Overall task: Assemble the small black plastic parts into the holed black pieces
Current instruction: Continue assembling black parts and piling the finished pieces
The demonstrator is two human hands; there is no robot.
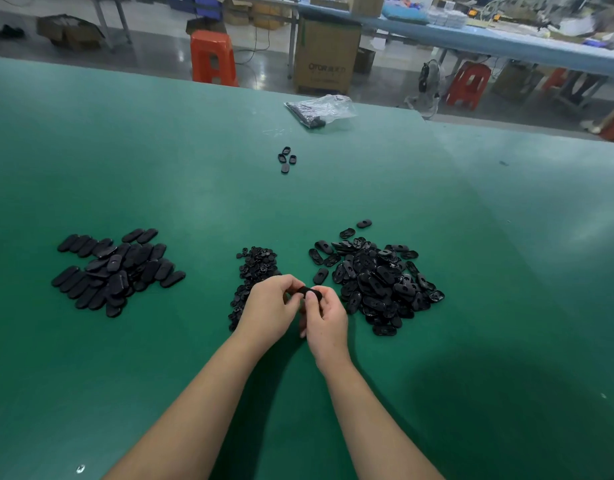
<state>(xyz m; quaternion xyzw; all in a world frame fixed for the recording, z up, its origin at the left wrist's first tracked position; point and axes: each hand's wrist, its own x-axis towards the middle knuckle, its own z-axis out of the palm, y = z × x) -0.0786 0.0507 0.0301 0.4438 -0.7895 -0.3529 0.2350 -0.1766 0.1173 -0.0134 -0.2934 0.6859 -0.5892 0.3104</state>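
Head view. Green table (194, 150), items near centre:

- Left hand (269, 308) and right hand (324, 318), meeting just above the table, both with fingers curled and pinching one black piece (307, 292) between them. Right thumb lies over its near edge; left fingertips close on its left end. Whether a small part is already in the piece cannot be told; the fingers hide it.
- Small parts (255, 268), a narrow heap just beyond and left of the hands.
- Holed pieces (378, 282), a loose heap to the right, some strays at its far side.
- Oval pieces (115, 268), stacked in rows, well to the left; holes mostly not visible, likely finished ones.
- Four loose pieces (286, 159), far centre; a plastic bag (321, 109) beyond them at the far edge.

Step in hand, as judged: seating a small part in the hole. Best done with the piece held steady by its ends, the part squared to the hole, then pressed evenly with a thumb until flush.
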